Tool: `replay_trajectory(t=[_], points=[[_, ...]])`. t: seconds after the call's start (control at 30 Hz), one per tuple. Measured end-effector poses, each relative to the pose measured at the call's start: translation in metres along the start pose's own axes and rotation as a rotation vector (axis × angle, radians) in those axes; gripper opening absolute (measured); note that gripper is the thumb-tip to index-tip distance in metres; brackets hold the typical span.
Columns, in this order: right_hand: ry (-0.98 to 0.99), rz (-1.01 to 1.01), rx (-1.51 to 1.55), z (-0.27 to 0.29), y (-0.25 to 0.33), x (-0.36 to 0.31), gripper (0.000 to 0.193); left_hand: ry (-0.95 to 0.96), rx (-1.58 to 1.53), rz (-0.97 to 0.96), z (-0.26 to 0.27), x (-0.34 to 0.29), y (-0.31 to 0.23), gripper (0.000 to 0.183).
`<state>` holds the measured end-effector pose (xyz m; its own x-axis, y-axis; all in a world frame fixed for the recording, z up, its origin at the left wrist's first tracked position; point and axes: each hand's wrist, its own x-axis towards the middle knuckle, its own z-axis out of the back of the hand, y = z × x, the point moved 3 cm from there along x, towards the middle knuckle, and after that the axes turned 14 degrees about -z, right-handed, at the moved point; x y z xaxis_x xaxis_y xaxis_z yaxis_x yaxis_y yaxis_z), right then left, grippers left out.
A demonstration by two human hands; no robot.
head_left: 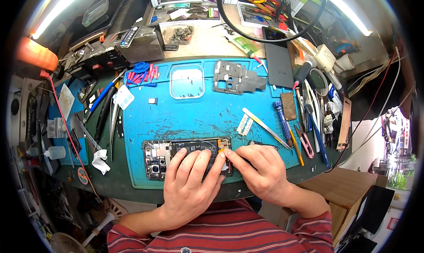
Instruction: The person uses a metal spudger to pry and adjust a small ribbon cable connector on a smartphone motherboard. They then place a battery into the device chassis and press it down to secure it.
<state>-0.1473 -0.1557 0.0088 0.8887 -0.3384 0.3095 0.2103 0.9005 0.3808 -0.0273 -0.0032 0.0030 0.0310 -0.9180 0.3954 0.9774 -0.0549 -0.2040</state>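
1. My dark green workbench point(132, 189) carries a large blue silicone repair mat point(203, 116).
2. On the mat lie an opened smartphone with its back off point(170, 153), a clear shallow plastic tray of tiny screws point(187, 81), a grey metal phone frame plate point(234, 77), silver tweezers point(265, 127), a blue-handled screwdriver point(281, 120) and pink-handled snips point(304, 143).
3. Left of the mat, on the bench itself, sit a crumpled white tissue point(100, 160) and a small clear squeeze bottle point(55, 152).
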Motion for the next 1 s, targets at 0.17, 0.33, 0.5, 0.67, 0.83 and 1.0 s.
replay_trajectory(t=[0.17, 0.33, 0.5, 0.67, 0.83, 1.0], points=[[0.012, -0.001, -0.021, 0.0010, 0.0014, 0.0023, 0.044, -0.002, 0.005, -0.003, 0.0004, -0.0003, 0.0001, 0.055], [0.014, -0.001, -0.034, -0.0001, 0.0021, 0.0020, 0.045, 0.004, 0.005, -0.004, 0.0002, -0.0004, 0.0007, 0.054], [0.009, -0.001, -0.026, -0.0010, 0.0012, 0.0010, 0.045, -0.003, 0.017, -0.013, -0.0004, -0.0001, 0.0005, 0.054], [0.025, -0.005, -0.032, -0.0001, 0.0016, 0.0025, 0.045, -0.006, 0.028, -0.020, 0.0000, 0.0000, 0.0005, 0.054], [0.018, -0.002, -0.030, -0.0002, 0.0029, 0.0016, 0.045, -0.011, 0.031, -0.014, -0.0004, -0.0015, 0.0013, 0.050], [0.004, -0.001, -0.039, 0.0003, 0.0048, 0.0018, 0.044, -0.036, 0.025, -0.019, 0.0015, -0.0009, 0.0014, 0.051]])
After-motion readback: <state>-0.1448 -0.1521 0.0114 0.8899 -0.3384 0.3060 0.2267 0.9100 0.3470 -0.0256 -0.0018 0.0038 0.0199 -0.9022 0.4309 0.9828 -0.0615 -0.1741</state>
